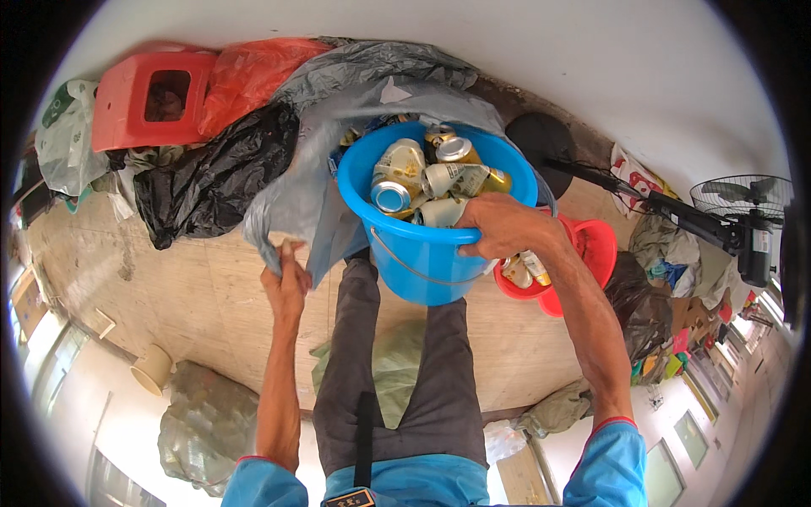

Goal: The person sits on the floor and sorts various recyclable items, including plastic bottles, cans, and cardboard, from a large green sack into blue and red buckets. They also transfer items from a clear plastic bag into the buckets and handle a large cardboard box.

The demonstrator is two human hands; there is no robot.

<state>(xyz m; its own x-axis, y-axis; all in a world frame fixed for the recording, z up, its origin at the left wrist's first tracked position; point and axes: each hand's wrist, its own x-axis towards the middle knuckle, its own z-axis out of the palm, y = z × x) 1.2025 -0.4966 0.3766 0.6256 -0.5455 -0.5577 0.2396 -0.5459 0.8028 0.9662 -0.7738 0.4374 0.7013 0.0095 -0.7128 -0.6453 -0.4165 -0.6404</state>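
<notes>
My right hand (510, 225) grips the near right rim of a blue plastic bucket (418, 266), its thumb and fingers over the edge. Crushed drink cans (399, 168), mostly gold and pale, fill the bucket. A wire handle hangs down its near side. With my left hand (288, 275) I pinch the gathered edge of a large grey plastic bag (285, 196), left of the bucket. The bag spreads behind the bucket, and more cans show inside its mouth at the bucket's far left. The bucket hides much of the bag's opening.
Red basins (589, 247) on the right hold a few cans. A pedestal fan (703, 225) lies beyond them. A black plastic bag (215, 177) and a red plastic stool (127, 101) are at the left. A stuffed bag (206, 418) and a beige bin (152, 369) stand at lower left.
</notes>
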